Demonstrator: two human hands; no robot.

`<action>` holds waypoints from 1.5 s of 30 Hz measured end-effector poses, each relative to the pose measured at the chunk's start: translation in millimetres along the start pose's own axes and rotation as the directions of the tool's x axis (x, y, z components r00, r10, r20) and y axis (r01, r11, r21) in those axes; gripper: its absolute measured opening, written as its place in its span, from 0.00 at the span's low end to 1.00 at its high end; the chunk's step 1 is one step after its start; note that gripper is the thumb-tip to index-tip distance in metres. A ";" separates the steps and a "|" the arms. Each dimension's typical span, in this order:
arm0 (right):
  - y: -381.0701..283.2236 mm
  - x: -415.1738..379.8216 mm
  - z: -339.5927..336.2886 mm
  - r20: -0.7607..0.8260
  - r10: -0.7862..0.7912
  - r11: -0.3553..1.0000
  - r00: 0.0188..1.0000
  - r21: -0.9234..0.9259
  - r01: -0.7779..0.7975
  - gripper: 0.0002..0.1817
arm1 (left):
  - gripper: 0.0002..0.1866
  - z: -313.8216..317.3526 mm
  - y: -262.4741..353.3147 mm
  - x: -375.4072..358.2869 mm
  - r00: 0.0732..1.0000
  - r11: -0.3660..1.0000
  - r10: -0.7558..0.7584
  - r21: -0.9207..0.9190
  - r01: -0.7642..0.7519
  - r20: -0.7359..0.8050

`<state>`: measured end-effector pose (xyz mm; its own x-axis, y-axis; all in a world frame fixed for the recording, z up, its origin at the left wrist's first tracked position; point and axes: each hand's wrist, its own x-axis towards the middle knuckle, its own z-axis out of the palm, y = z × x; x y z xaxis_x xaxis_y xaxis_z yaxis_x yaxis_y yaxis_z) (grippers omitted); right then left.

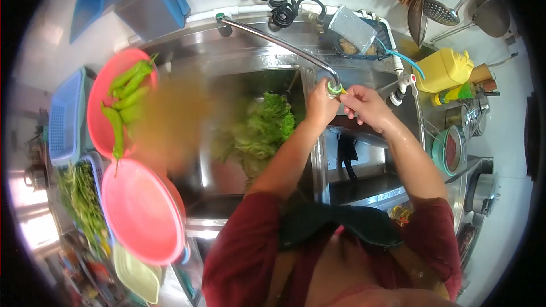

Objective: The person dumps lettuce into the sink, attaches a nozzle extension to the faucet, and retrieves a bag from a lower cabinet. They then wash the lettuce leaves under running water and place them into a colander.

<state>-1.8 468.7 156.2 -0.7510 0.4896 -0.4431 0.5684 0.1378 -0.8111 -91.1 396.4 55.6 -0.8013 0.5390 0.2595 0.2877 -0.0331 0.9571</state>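
Both my hands meet beneath the spout end of the metal faucet (284, 46), above the divider and right basin. My left hand (321, 105) is closed, with its fingers partly hidden behind the spout tip; what it grips, if anything, is out of sight. My right hand (368, 108) pinches a small yellowish thing (344, 92) between thumb and fingers, too small to name. In the left basin of the steel sink (213, 204) lies leafy green lettuce (267, 128). A black cleaver (347, 150) rests in the right basin.
Left are a pink basin (94, 96) of green peppers (133, 85), another pink basin (139, 210) and a blue basket (65, 116). A yellow jug (445, 70) stands right, near a white-handled tap (405, 81). Ladles (442, 12) hang above. A brownish blur covers part of the view.
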 end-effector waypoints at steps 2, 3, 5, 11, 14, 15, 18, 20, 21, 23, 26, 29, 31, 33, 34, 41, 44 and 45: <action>4.3 1.4 6.7 -0.056 -0.051 0.999 0.997 -0.011 0.050 0.11 | 0.12 -3.4 2.9 1.2 0.999 0.998 0.036 0.047 -0.037 0.015; 7.3 1.6 9.5 -0.145 -0.339 0.906 0.929 -0.317 0.281 0.09 | 0.12 -2.5 2.3 1.5 0.998 0.997 0.068 0.033 -0.068 -0.002; 4.1 -7.3 14.1 -0.103 -0.701 0.514 0.706 -0.759 0.399 0.08 | 0.13 -3.0 4.8 1.1 0.999 0.999 0.042 0.005 -0.042 0.009; -15.4 -11.0 5.7 -0.220 -0.460 0.814 0.860 -0.492 0.310 0.12 | 0.14 -3.2 9.8 3.7 0.996 0.976 -0.035 -0.209 0.052 0.086; -21.2 -4.3 -5.0 -0.057 -0.080 0.962 0.995 -0.264 0.062 0.14 | 0.14 -5.2 14.3 4.6 0.994 0.968 -0.038 -0.244 0.062 0.104; -18.9 -3.3 -5.5 -0.072 -0.122 0.957 0.990 -0.274 0.098 0.14 | 0.14 -7.1 15.3 4.6 0.995 0.966 -0.030 -0.253 0.054 0.099; -17.6 -4.7 -2.5 -0.102 -0.259 0.896 0.961 -0.397 0.199 0.13 | 0.13 -11.9 13.8 7.1 0.989 0.988 0.003 -0.152 0.019 0.145; -17.1 -8.2 1.9 -0.120 -0.508 0.721 0.853 -0.602 0.345 0.12 | 0.13 -11.7 12.0 7.8 0.990 0.990 0.034 -0.142 -0.014 0.139; -16.7 -9.4 5.5 -0.092 -0.686 0.536 0.722 -0.735 0.416 0.12 | 0.13 -12.2 13.8 10.3 0.990 0.990 0.053 -0.139 -0.034 0.133; -11.7 -10.7 8.2 -0.003 -0.825 0.298 0.565 -0.852 0.431 0.13 | 0.13 -15.7 19.3 10.7 0.985 0.990 0.026 -0.139 -0.003 0.168; -35.4 -24.3 6.0 -0.088 -0.591 0.605 0.802 -0.706 0.368 0.11 | 0.14 -16.2 19.0 10.0 0.981 0.990 -0.023 -0.134 0.050 0.192; -44.2 -20.2 -9.7 -0.068 -0.292 0.792 0.954 -0.577 0.201 0.08 | 0.14 -10.2 13.2 7.6 0.983 0.981 -0.052 -0.175 0.084 0.175; -28.3 -14.8 -4.2 -0.040 -0.378 0.763 0.925 -0.579 0.287 0.08 | 0.14 -6.7 11.4 7.1 0.991 0.985 -0.041 -0.164 0.062 0.130; -21.9 -15.8 2.9 -0.020 -0.576 0.482 0.817 -0.816 0.320 0.09 | 0.13 -3.9 12.7 9.4 0.998 0.995 -0.002 -0.098 0.008 0.060; -22.9 -17.1 1.3 0.008 -0.608 0.431 0.794 -0.837 0.338 0.10 | 0.13 -5.0 13.9 10.8 0.996 0.996 0.021 -0.090 -0.014 0.084; -60.0 -30.7 -15.4 -0.001 -0.442 0.700 0.897 -0.625 0.344 0.12 | 0.12 -13.4 17.1 25.2 0.938 0.946 0.087 -0.323 0.028 0.337; -67.5 -25.5 -18.2 -0.009 -0.544 0.626 0.839 -0.671 0.399 0.13 | 0.13 -13.1 13.7 27.9 0.847 0.853 0.037 -0.458 0.249 0.530; -73.2 -23.5 -15.5 -0.036 -0.664 0.553 0.747 -0.696 0.458 0.13 | 0.13 -15.6 12.9 28.1 0.809 0.838 0.022 -0.452 0.305 0.587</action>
<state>-20.6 460.5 231.8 -0.9263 0.3048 0.2213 0.2039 0.8998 -0.3858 -118.1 398.0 77.2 -0.3343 0.9295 0.1555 -0.2405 -0.2437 0.9395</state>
